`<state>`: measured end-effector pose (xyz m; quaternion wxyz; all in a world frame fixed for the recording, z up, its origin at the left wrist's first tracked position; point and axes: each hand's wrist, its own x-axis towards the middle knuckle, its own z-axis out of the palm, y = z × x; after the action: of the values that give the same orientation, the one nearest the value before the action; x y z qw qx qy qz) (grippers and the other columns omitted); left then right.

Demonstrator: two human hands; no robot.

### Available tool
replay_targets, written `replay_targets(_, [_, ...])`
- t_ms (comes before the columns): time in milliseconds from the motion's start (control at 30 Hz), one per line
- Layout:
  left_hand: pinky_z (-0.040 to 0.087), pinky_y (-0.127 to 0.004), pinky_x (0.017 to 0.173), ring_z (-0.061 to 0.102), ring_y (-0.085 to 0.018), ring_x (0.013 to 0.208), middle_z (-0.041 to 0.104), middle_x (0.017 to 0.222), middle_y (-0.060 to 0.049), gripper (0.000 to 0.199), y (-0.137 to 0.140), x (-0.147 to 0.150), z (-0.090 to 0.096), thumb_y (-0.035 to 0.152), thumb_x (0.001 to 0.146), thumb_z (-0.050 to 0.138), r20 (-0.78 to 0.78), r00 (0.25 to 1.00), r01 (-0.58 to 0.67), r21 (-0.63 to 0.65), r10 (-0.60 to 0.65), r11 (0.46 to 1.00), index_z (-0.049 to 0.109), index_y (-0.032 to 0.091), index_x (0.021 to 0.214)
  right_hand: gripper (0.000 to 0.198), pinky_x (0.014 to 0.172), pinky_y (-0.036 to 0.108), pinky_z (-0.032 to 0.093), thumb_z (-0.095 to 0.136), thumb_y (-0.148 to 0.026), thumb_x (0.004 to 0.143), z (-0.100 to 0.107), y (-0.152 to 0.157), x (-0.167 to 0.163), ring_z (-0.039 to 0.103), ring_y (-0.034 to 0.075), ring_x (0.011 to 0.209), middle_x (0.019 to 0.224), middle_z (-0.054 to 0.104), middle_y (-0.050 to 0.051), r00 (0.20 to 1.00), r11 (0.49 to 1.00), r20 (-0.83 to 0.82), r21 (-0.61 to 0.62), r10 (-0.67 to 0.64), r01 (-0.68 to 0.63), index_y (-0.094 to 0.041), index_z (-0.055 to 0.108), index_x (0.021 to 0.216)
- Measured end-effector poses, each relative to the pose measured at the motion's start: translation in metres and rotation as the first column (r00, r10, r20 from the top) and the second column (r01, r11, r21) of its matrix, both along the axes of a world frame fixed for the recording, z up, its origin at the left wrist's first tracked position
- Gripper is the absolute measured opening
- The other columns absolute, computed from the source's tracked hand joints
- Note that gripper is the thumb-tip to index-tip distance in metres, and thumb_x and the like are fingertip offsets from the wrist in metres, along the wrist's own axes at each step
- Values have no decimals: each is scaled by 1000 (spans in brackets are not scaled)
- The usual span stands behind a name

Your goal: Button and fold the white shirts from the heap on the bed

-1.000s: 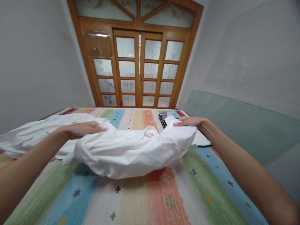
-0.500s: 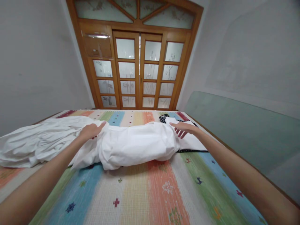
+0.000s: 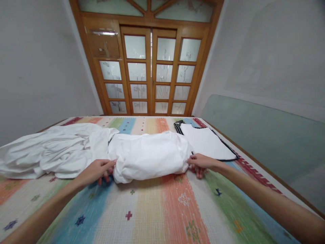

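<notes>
A rolled or folded bundle of white cloth [image 3: 152, 156] lies across the middle of the bed cover; which garment it is, I cannot tell. My left hand [image 3: 100, 170] is at its left end, thumb and forefinger pinching the edge, the other fingers curled low. At the right end, my right hand [image 3: 201, 163] pinches the cloth in the same way, fingers bent beneath. Left of the bundle spreads a heap of crumpled white cloth [image 3: 58, 149]. To its right lies a flat, folded white piece with black edging [image 3: 208, 142].
Beneath everything is a striped, patterned bed cover [image 3: 149, 217]. A pale green headboard-like panel [image 3: 254, 135] runs along the right side. Wooden doors with frosted panes [image 3: 152, 71] stand beyond the far edge, between pale walls.
Both hands have come nearer, down to the bundle's near corners, and now pinch it. The bundle's left end is drawn clear of the crumpled heap. The black-edged piece shows more fully.
</notes>
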<state>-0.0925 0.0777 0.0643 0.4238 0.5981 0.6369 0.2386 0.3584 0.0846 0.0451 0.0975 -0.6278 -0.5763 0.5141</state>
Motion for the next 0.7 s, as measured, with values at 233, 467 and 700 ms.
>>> replay_targets(233, [46, -22, 51, 55, -13, 59, 57, 62, 2, 37, -9, 10, -14, 47, 56, 80, 366, 930, -71, 58, 45, 996, 59, 18, 65, 50, 69, 34, 58, 78, -38, 66, -19, -14, -27, 68, 18, 74, 90, 71, 5, 786, 961, -594, 72, -173, 265, -22, 56, 108])
replay_targets(467, [49, -23, 59, 53, -12, 60, 53, 59, 6, 36, -6, 20, 5, 40, 57, 74, 667, 718, -403, 164, 200, 900, 44, 21, 62, 44, 72, 30, 52, 69, -57, 68, -9, -3, -32, 64, 20, 82, 83, 69, 2, 802, 753, -547, 416, -240, 510, -21, 59, 91])
replay_targets(700, [41, -18, 50, 48, -9, 54, 52, 61, 8, 14, 11, -12, 66, 28, 71, 58, 643, 660, -680, 289, 390, 674, 48, 20, 78, 51, 63, 28, 49, 48, -71, 80, 76, 23, 13, 61, 20, 78, 82, 65, 4, 816, 374, -422, 737, -394, 562, -23, 55, 92])
